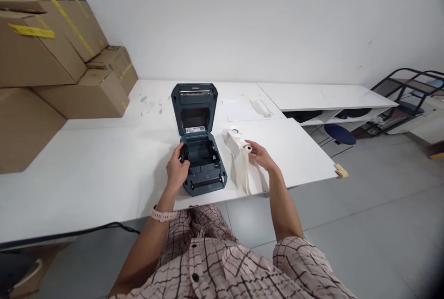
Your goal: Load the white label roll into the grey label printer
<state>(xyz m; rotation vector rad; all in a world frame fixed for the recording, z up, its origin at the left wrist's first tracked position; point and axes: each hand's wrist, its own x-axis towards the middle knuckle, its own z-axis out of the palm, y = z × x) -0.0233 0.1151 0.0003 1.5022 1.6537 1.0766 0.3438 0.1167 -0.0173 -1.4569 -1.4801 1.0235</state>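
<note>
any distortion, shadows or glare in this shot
Head view: wide-angle stretching, clear in the brown cardboard boxes at left; darkened right-hand corners. Head view: a soft shadow on the white tabletop left of the dark blue-grey, open-lidded printer; a bright glint on the shiny metal strip inside its lid; the white paper strip contrasts weakly with the tabletop.

1 dark blue-grey printer, lid raised and inside exposed, with 1 blue-ringed white roll, 1 slim white roll and slack white paper right of the printer.
</note>
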